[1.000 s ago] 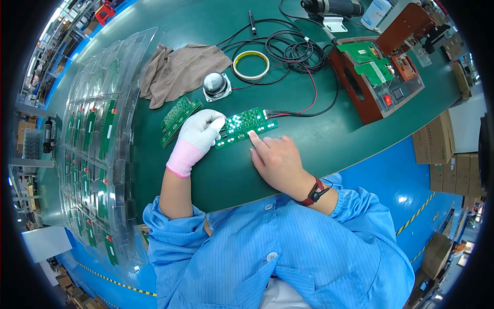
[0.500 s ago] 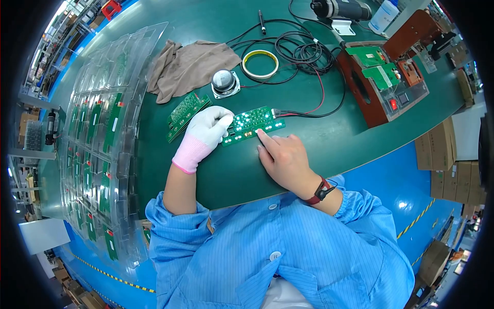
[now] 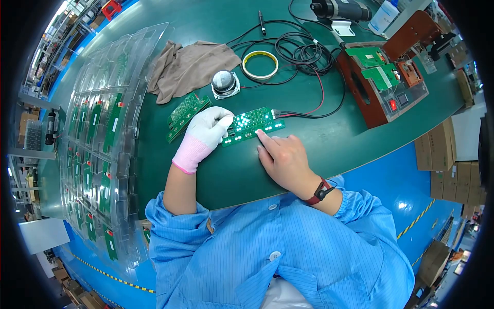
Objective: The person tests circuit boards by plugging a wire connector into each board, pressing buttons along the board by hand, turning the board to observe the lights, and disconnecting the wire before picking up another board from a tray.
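A green circuit board [image 3: 253, 121] with many lit white LEDs lies on the bench in front of me. My left hand [image 3: 208, 127], in a white glove with a pink cuff, is closed on the board's left end between thumb and fingers. The bare index fingertip of my right hand [image 3: 284, 157] touches the board's lower edge near the middle; this hand holds nothing, its thumb apart and the other fingers bent. A plug with red and black wires [image 3: 303, 114] joins the board's right end. Left of my gloved hand rests a small stack of similar boards [image 3: 186, 114].
Clear plastic trays of boards [image 3: 135, 98] stand at the left. Beyond my hands are a brown cloth [image 3: 193, 64], a speaker [image 3: 224, 84], a tape roll [image 3: 260, 76] and coiled black cable [image 3: 309, 54]. A brown test fixture [image 3: 360, 95] with a red-lit switch sits at the right.
An orange glow on the lower strip of the board, left of my right fingertip, no longer shows. Both hands and the board stay in place.
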The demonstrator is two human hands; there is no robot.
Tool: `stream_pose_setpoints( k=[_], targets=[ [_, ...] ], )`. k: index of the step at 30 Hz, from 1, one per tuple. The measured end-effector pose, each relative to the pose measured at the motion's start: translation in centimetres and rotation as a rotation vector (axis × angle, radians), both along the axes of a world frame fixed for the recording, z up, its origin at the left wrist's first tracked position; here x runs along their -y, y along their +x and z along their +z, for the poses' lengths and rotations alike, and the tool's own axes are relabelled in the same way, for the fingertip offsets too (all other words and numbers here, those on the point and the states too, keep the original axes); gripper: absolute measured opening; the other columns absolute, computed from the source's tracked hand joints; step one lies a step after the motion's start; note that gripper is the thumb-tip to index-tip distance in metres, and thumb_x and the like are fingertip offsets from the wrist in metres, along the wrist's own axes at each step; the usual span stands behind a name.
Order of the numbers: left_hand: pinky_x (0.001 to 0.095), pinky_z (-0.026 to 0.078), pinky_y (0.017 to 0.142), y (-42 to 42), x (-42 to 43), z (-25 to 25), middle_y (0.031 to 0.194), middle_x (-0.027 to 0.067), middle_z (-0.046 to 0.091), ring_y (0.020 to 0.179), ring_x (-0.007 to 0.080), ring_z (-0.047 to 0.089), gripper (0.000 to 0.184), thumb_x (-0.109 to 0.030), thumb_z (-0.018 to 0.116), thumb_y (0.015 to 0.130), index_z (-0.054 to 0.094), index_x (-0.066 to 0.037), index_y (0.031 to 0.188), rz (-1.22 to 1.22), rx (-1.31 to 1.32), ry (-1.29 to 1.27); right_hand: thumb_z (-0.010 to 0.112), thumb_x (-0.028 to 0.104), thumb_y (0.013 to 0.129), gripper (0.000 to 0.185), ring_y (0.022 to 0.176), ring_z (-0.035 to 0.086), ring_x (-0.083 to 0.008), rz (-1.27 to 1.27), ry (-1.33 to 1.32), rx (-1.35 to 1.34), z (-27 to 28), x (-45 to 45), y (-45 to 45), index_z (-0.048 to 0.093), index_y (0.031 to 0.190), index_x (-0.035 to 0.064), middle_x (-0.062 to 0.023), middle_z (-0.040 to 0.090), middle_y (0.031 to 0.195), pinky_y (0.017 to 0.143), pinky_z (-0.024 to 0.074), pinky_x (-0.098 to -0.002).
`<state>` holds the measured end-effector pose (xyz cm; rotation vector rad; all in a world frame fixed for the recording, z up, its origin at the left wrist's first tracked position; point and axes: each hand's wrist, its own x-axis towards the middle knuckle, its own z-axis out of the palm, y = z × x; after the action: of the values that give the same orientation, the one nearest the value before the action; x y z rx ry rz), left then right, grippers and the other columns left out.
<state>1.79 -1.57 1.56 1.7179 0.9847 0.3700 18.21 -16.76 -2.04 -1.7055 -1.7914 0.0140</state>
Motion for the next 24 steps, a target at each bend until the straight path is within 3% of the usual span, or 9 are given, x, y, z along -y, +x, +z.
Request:
stream_pose_setpoints(
  k=[24],
  targets=[
    [0.0231,0.044,0.057,-0.03,0.06,-0.15,0.076,0.0012,0.06,0.063,0.0067,0.054,0.024,-0.022,0.059,0.097,0.067,0.0,0.104,0.005,0.019,-0.015,0.065,0.015,0.088,0.034,0.061,0.058,-0.0213,0.008,-0.031,0.052,0.03,0.1,-0.03,0.067,0.119,0.0004,-0.0034,0.057,0.067,0.062,0.0398,-0.0374]
  ],
)
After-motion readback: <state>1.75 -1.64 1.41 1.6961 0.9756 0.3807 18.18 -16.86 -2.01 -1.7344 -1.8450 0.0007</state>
